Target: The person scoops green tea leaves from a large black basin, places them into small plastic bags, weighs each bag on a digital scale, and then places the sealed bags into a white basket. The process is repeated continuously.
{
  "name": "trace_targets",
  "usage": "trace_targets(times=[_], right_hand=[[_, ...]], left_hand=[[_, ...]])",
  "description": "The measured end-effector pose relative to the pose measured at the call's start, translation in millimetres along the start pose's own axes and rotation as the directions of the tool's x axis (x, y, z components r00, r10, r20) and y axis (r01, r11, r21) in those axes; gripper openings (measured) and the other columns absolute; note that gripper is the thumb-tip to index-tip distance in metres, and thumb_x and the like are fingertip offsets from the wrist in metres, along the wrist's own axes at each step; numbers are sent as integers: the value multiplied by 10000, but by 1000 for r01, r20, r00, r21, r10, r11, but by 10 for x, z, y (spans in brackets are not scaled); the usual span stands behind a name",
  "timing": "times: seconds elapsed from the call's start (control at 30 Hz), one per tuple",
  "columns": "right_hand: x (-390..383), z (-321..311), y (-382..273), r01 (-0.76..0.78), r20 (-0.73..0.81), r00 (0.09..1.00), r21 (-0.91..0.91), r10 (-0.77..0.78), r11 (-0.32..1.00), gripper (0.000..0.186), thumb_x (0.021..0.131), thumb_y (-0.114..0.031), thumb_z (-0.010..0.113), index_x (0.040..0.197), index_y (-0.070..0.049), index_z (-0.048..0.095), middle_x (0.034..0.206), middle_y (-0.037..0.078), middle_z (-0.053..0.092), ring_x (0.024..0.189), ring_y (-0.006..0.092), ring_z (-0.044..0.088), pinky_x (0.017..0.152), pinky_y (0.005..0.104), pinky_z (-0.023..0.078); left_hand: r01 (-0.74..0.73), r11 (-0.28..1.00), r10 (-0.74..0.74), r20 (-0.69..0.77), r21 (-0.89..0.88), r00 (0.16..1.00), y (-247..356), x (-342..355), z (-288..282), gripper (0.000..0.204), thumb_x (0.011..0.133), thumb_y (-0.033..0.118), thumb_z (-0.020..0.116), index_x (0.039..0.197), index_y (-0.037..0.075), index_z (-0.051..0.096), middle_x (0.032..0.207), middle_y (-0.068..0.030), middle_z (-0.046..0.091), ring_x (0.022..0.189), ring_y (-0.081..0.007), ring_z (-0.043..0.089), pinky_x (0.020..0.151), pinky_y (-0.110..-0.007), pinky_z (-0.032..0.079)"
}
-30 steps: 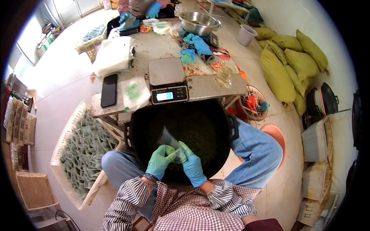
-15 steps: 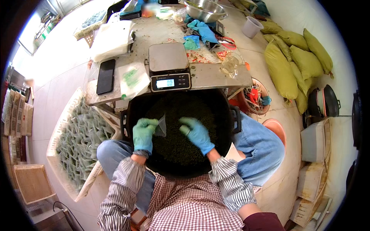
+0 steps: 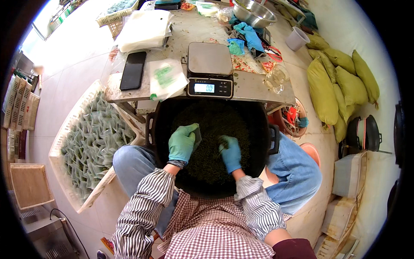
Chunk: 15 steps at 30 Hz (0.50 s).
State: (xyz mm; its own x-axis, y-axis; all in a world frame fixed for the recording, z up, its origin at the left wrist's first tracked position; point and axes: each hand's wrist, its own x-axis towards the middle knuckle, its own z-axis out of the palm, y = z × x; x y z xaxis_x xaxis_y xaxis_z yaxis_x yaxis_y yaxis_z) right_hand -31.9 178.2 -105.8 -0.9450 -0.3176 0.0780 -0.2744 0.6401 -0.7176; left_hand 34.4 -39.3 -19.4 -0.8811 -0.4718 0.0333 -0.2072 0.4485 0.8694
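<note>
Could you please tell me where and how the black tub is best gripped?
Probably by both side handles, coming from left and right: they jut from opposite sides of the round black tub, while the table edge covers its far side.

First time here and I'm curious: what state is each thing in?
Left grip: gloved, closed
Clear bag: held in left grip
Right grip: gloved, curled, contents unclear
Black tub: open, holding dark green contents
Scale: display lit
Phone: flat, screen dark
White crate: filled with bags
Sacks: plump, piled
Steel bowl: upright
</note>
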Motion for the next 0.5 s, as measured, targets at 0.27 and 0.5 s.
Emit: trace_targets(times=[0.27,0.5], right_hand=[[108,-769,-441,-329,384,902,907,196,-264,413,1031,-281,547,1400,-95,572,1311,109,654,1202,284,623,1069,444,496],[113,-589,-697,-224,335,913,888,232,-403,449,1052,-346,464,1387,-70,578,1368,141,623,1294,313,560,1164,476,391]], left_hand=[[149,979,-121,191,-141,974,174,-130,351,229,931,55,633,1116,83,765,1098,-135,717,843,-250,723,751,-359,589],[107,977,-76,168,-184,983,113,-153,576,228,947,74,638,1144,7,731,980,-136,751,743,-167,705,637,-305,569]])
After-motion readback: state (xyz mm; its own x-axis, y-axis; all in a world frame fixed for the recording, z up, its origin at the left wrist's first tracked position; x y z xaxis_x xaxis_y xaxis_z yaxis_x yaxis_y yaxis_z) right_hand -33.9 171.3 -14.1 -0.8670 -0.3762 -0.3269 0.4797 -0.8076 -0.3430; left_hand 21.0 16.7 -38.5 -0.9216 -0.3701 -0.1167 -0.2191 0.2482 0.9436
